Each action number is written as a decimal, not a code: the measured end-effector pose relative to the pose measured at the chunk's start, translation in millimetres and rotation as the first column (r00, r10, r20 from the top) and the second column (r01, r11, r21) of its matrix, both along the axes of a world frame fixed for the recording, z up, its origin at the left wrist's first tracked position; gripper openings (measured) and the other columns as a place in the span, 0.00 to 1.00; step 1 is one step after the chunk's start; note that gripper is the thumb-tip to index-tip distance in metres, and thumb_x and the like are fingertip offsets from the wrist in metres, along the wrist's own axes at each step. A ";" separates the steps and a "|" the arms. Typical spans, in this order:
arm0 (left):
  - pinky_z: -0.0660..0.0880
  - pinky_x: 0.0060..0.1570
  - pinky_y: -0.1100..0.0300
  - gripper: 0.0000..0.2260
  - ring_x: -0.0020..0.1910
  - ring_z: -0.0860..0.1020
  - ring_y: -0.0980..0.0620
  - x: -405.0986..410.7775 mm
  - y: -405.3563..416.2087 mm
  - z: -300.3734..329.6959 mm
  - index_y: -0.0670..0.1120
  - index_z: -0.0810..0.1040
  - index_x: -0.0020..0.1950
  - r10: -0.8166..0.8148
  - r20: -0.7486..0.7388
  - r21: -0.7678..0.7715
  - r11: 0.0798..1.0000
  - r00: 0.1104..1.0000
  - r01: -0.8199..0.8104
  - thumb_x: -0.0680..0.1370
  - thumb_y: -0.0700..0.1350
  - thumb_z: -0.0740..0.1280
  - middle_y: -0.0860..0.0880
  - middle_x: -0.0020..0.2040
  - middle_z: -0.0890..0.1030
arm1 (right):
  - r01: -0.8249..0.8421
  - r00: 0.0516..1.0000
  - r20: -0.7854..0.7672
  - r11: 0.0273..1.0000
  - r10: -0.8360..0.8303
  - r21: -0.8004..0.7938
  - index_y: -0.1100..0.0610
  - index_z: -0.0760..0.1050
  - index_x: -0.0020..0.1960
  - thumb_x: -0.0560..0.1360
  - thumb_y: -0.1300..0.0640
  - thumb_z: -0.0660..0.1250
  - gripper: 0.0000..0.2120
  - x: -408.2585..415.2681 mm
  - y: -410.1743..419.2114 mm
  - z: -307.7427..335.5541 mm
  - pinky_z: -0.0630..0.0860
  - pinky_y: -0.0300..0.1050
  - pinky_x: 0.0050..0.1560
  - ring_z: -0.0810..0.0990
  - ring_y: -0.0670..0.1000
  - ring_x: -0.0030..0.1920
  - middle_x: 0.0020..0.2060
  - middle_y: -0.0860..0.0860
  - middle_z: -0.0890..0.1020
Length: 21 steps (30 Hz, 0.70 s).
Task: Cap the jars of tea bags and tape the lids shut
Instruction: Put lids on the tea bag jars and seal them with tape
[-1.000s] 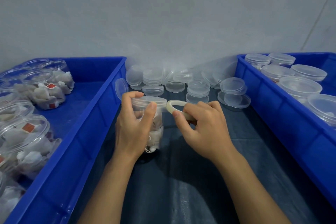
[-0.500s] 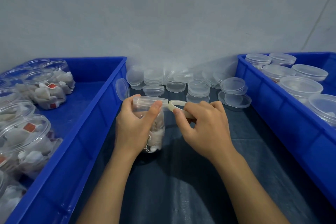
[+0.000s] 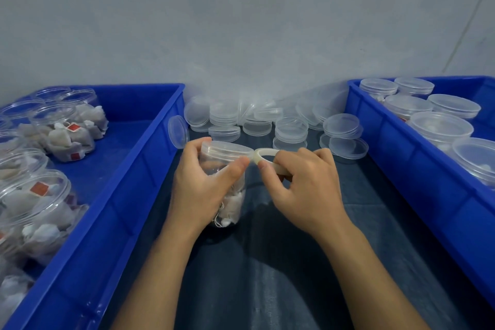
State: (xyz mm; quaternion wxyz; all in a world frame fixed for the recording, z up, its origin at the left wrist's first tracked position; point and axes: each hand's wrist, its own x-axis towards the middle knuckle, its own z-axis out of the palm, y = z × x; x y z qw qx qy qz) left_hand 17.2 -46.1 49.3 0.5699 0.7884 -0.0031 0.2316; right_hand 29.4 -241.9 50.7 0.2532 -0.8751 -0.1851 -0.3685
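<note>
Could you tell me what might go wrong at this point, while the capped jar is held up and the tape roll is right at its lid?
1. The left hand holds the jar tilted off the cloth, so it could slip while tape is pulled.
2. The right hand pinches the tape roll tight against the lid; the tape may land crooked or miss the seam.
3. Loose lids lie close behind and could be knocked.

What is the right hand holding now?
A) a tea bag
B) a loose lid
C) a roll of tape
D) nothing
C: the right hand pinches a pale roll of tape right beside the lid of the jar, which the left hand grips.
</note>
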 end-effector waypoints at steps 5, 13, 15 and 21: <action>0.68 0.56 0.72 0.40 0.62 0.72 0.75 -2.5 1.6 -0.6 0.59 0.66 0.80 0.050 0.018 0.115 0.992 0.999 -0.052 0.71 0.73 0.68 0.64 0.72 0.73 | -0.032 0.999 0.018 0.999 0.033 -0.027 0.52 0.66 0.32 0.82 0.43 0.63 0.23 -1.9 3.5 1.4 0.66 0.52 0.45 0.68 0.51 0.30 0.25 0.45 0.67; 0.78 0.65 0.46 0.28 0.64 0.81 0.56 -3.6 2.0 -1.7 0.65 0.65 0.77 0.015 0.041 0.087 0.996 0.999 -0.019 0.78 0.70 0.61 0.54 0.70 0.79 | -0.196 0.979 -0.051 0.980 0.197 0.023 0.52 0.64 0.34 0.81 0.42 0.62 0.21 -7.0 5.6 5.0 0.69 0.54 0.48 0.66 0.50 0.29 0.25 0.46 0.67; 0.78 0.64 0.49 0.30 0.64 0.81 0.56 -3.9 2.7 -2.3 0.63 0.67 0.77 0.016 0.048 0.066 0.998 0.999 -0.019 0.77 0.70 0.61 0.54 0.69 0.80 | -0.178 0.984 -0.015 0.984 0.178 0.011 0.53 0.65 0.34 0.80 0.43 0.63 0.21 -7.6 4.2 6.6 0.68 0.53 0.47 0.66 0.51 0.30 0.25 0.46 0.66; 0.76 0.54 0.62 0.28 0.59 0.83 0.55 -2.3 4.1 -3.0 0.61 0.70 0.73 0.007 0.037 0.041 0.999 0.999 -0.009 0.76 0.70 0.62 0.55 0.63 0.82 | -0.077 0.997 0.030 0.996 0.078 -0.049 0.55 0.66 0.31 0.81 0.43 0.64 0.24 -2.8 3.0 6.1 0.68 0.53 0.47 0.67 0.53 0.31 0.25 0.43 0.64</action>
